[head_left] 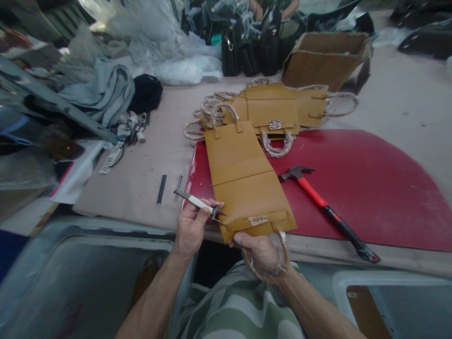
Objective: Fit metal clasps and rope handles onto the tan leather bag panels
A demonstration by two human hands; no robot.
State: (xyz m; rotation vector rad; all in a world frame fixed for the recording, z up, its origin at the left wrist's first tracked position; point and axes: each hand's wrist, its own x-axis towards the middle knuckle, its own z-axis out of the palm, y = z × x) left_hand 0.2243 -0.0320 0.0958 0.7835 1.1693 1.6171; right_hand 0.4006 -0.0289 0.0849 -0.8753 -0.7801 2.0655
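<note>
A flat mustard-yellow leather bag piece (pixel 243 165) lies across the front edge of the red board (pixel 360 183), a metal clasp near its lower end. My right hand (pixel 261 254) pinches its lower edge, with the wrist passing through a plastic-wrapped handle (pixel 284 249). My left hand (pixel 192 226) is closed around a white-and-metal divider tool (pixel 197 201), its two thin points touching or just above the left edge of the leather. A claw hammer (pixel 328 212) with a red and black handle rests on the board to the right.
More yellow bag pieces (pixel 271 106) with wrapped handles are stacked behind. A dark strip (pixel 161 189) and a small metal rod (pixel 178 187) lie at left. Farther back are a cardboard box (pixel 325 61), black bags (pixel 231 49) and a person's hands (pixel 257 9). Grey bins flank my lap.
</note>
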